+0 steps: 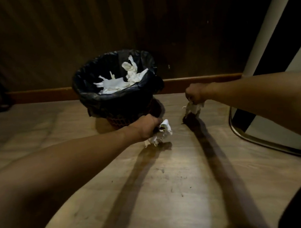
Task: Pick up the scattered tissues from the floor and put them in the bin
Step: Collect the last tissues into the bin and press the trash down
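1. We see a dim room with a pale wooden floor (172, 177), a dark panelled wall (80, 28) behind it and a brown skirting board (198, 80) along its foot.
2. The bin (120, 106) stands upright near the wall, lined with a black bag (89, 77) folded over its rim; white tissues in the bin (119, 81) are heaped inside, some sticking up above the rim.
3. To the right we see a white upright object with a curved metal rail (261, 142) at its base, resting on the floor well apart from the bin. A dark shape sits at the far left edge; we cannot tell what it is.
4. Nothing lies between either hand and the bin.
5. The left tissue (161, 133) is a crumpled wad with no clear long axis, hanging just above the floor, close in front of the bin's base.
6. The right tissue (194, 108) dangles downward, its long axis roughly vertical, to the right of the bin and above its own shadow.
7. Our left hand (147, 128) reaches forward from a long, outstretched arm, back up, fingers curled and pinching the left tissue.
8. Our right hand (194, 93) comes in from the right, knuckles up, fingers pressed together around the top of the right tissue.
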Action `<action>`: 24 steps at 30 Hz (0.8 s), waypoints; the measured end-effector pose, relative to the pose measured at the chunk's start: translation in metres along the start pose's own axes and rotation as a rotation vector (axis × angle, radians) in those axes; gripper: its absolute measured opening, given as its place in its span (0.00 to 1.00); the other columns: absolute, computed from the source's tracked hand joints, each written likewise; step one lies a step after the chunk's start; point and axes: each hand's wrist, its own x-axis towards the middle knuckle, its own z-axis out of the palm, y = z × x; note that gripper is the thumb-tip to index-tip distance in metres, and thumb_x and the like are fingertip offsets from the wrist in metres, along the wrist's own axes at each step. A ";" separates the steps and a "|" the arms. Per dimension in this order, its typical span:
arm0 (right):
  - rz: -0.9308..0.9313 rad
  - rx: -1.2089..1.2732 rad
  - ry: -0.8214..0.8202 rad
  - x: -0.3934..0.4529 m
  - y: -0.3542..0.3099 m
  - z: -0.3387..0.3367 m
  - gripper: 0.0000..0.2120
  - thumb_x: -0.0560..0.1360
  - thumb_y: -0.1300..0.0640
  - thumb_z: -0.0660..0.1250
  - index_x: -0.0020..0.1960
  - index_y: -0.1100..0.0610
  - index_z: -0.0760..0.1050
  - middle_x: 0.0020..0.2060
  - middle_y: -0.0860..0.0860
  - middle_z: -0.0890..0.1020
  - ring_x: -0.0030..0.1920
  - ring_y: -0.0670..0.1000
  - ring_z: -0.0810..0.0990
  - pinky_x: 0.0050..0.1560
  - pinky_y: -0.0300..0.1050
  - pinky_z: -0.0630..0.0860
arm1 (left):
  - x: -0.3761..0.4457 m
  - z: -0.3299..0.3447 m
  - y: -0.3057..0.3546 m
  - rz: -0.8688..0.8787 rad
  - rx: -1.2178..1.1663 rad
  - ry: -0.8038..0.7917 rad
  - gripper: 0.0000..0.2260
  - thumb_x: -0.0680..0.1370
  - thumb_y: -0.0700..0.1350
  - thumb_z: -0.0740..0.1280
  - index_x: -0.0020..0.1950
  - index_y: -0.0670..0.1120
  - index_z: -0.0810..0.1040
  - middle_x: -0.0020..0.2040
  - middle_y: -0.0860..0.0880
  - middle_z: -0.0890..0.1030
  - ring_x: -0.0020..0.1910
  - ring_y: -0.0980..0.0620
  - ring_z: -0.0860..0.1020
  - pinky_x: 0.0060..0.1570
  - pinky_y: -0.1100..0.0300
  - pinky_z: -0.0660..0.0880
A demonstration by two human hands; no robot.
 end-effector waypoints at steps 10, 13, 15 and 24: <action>-0.041 -0.039 0.143 -0.042 -0.023 -0.043 0.07 0.77 0.60 0.67 0.55 0.55 0.75 0.49 0.52 0.78 0.47 0.51 0.78 0.46 0.44 0.76 | -0.059 -0.071 -0.005 0.077 0.142 0.231 0.10 0.75 0.40 0.67 0.54 0.40 0.76 0.50 0.38 0.79 0.50 0.37 0.79 0.42 0.52 0.70; -0.008 -0.048 0.183 -0.053 -0.024 -0.051 0.07 0.77 0.60 0.67 0.55 0.54 0.76 0.41 0.48 0.75 0.42 0.48 0.76 0.42 0.42 0.73 | -0.074 -0.097 -0.010 0.097 0.118 0.378 0.08 0.76 0.40 0.68 0.53 0.40 0.76 0.48 0.39 0.80 0.48 0.38 0.79 0.43 0.50 0.72; 0.018 -0.034 0.210 -0.060 -0.025 -0.057 0.07 0.77 0.60 0.67 0.55 0.53 0.76 0.41 0.48 0.74 0.41 0.47 0.76 0.39 0.40 0.72 | -0.082 -0.115 -0.016 0.073 0.088 0.478 0.07 0.75 0.40 0.68 0.52 0.41 0.75 0.48 0.40 0.80 0.48 0.40 0.78 0.43 0.50 0.73; 0.027 0.020 0.263 -0.073 -0.032 -0.077 0.09 0.76 0.60 0.68 0.55 0.54 0.75 0.47 0.51 0.78 0.46 0.51 0.79 0.48 0.46 0.79 | -0.092 -0.160 -0.061 -0.359 -0.142 0.826 0.09 0.78 0.48 0.67 0.47 0.43 0.76 0.45 0.43 0.77 0.43 0.45 0.75 0.43 0.51 0.73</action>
